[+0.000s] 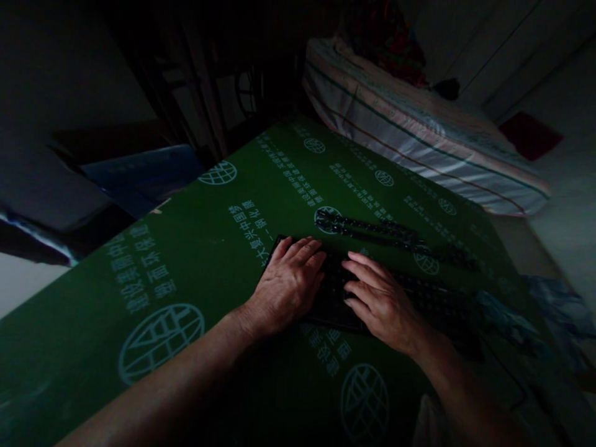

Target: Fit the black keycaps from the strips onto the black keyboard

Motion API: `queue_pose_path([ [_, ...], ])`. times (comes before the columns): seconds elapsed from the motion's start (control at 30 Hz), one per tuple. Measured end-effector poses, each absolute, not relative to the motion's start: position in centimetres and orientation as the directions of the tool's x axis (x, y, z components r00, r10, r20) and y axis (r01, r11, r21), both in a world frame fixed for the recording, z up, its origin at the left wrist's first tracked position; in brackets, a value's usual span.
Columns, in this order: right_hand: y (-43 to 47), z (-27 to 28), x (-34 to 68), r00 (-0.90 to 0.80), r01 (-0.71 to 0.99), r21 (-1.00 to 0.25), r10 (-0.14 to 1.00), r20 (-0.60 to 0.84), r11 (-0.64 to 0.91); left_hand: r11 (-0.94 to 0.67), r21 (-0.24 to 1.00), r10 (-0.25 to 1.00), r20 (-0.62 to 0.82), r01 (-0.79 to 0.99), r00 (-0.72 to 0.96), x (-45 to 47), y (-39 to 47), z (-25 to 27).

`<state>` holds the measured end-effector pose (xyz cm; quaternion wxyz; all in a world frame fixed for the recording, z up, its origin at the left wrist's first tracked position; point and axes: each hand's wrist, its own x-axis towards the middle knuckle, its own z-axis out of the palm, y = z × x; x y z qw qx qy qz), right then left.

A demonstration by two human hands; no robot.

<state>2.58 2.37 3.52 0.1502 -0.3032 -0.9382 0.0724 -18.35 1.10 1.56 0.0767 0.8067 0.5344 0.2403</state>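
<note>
A black keyboard (333, 310) lies on the green printed board, its left part between and under my hands. My left hand (288, 276) rests over its left end, fingers extended and side by side, the fingertips at the far edge. My right hand (384, 298) reaches across it from the right with the fingers apart, fingertips touching or just above the keys. Neither hand grips anything. Beyond the keyboard lie long dark strips (367, 230) with small light specks; the dim light hides what they are.
The green board (218, 248) carries white globe prints and lettering. At its right side lie a crumpled teal plastic bag or cloth (507, 320) and a thin cable (516, 379). A mattress (419, 130) borders the far right. A blue object (149, 171) stands beyond the left edge.
</note>
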Motion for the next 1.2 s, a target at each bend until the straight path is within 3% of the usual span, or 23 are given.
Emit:
queue_pose_path([
  [0.3, 2.0, 4.0, 2.1, -0.783, 0.547, -0.172, 0.574, 0.24, 0.819, -0.379, 0.476, 0.897, 0.4, 0.793, 0.188, -19.7, 1.3, 1.6],
  [1.2, 1.5, 3.8, 1.8, -0.773, 0.575, -0.119, 0.586, 0.245, 0.809, -0.408, 0.397, 0.876, 0.423, 0.822, 0.23, -19.8, 1.3, 1.1],
])
